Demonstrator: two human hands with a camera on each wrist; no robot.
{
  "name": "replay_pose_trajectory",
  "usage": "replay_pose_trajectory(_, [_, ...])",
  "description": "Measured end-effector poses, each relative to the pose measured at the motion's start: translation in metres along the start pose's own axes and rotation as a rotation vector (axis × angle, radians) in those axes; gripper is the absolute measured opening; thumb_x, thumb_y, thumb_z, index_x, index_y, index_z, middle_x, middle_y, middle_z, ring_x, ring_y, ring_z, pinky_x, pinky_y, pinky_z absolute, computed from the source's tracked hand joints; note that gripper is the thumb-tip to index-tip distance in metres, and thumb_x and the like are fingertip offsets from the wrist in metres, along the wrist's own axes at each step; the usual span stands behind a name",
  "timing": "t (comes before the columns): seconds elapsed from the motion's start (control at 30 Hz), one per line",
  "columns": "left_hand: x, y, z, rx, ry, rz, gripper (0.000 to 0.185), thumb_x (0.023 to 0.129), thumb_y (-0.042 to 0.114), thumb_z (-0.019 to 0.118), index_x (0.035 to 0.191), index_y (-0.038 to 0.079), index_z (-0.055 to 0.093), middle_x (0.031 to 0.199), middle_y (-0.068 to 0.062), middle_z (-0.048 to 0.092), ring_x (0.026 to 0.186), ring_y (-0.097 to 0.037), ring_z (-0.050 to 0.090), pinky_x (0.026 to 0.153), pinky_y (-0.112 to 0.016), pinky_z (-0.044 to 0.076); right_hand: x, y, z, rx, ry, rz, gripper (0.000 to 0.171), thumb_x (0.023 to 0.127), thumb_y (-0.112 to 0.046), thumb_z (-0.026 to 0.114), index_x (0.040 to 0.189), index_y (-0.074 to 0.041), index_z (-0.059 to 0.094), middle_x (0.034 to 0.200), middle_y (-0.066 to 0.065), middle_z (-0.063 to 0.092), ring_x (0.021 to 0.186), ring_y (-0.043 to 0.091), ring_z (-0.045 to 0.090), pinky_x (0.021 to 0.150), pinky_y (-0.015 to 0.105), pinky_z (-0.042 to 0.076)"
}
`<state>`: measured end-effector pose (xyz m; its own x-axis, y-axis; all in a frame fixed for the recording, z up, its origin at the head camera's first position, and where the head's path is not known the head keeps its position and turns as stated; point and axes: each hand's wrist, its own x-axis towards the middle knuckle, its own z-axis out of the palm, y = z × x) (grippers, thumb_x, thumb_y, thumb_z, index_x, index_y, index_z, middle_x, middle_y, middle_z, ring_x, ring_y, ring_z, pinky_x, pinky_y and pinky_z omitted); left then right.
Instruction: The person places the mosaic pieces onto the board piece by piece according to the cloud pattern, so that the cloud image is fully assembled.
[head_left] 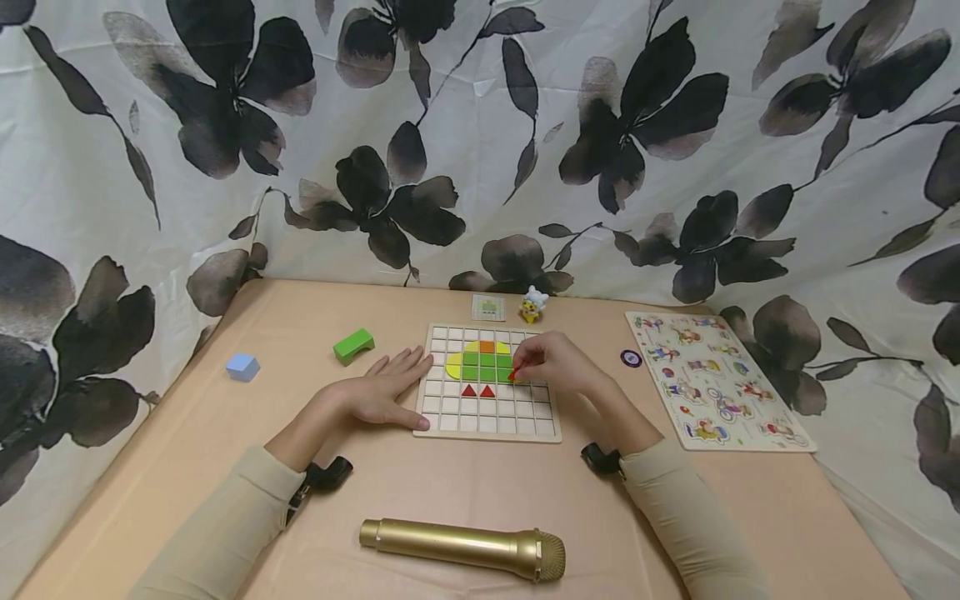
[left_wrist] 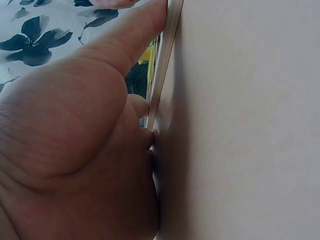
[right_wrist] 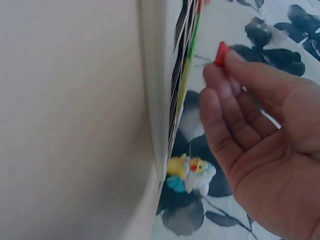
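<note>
A wooden grid board (head_left: 487,423) lies on the table, with yellow, green and orange pieces (head_left: 480,361) grouped in its upper half. Two red triangles (head_left: 477,391) sit just below the green ones. My left hand (head_left: 386,390) lies with spread, straight fingers at the board's left side, its thumb touching the lower left edge. Over the right end of the coloured shape, my right hand (head_left: 558,362) pinches a small red triangular piece (right_wrist: 221,54) between thumb and index finger. In the right wrist view, that piece is held apart from the board's surface.
A gold microphone (head_left: 461,548) lies in front. Left of the board are a green block (head_left: 353,346) and a blue block (head_left: 242,367). Behind it stand a small pattern card (head_left: 488,307) and a toy figurine (head_left: 532,305). Rightward are a dark round disc (head_left: 632,358) and a picture board (head_left: 720,379).
</note>
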<state>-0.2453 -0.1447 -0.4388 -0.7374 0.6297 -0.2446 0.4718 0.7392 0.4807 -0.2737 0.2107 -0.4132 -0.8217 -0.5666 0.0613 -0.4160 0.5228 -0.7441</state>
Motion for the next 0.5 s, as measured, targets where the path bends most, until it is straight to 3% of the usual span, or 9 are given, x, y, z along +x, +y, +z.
replay_pose_trajectory(0.17, [0.002,-0.003,0.003,-0.009,0.004,0.011,0.118,0.088,0.068,0.070,0.169,0.012,0.004,0.175,-0.015,-0.010,0.162,-0.037,-0.010,0.129,-0.061,-0.005,0.008,-0.004,0.011,-0.031,-0.055,-0.014,0.009,0.088,0.001,0.080,0.089,-0.006,0.075,0.084,0.004,0.073,0.076,0.015,0.061,0.070,0.024,0.053])
replay_pose_trajectory(0.33, [0.003,-0.007,0.006,-0.020,0.014,0.011,0.119,0.086,0.074,0.067,0.169,0.016,0.003,0.176,-0.012,-0.011,0.163,-0.034,-0.011,0.129,-0.059,-0.006,0.009,-0.008,0.017,-0.063,-0.149,0.056,0.013,0.088,0.002,0.079,0.086,-0.010,0.074,0.078,0.000,0.069,0.072,0.013,0.058,0.063,0.024,0.048])
replay_pose_trajectory(0.5, [0.004,-0.009,0.007,-0.027,0.019,0.016,0.121,0.085,0.075,0.067,0.169,0.017,0.003,0.176,-0.012,-0.011,0.162,-0.033,-0.012,0.129,-0.058,-0.008,0.007,-0.008,0.018,-0.080,-0.164,0.077,0.010,0.088,-0.001,0.080,0.088,-0.010,0.077,0.079,-0.001,0.069,0.073,0.013,0.057,0.064,0.024,0.048])
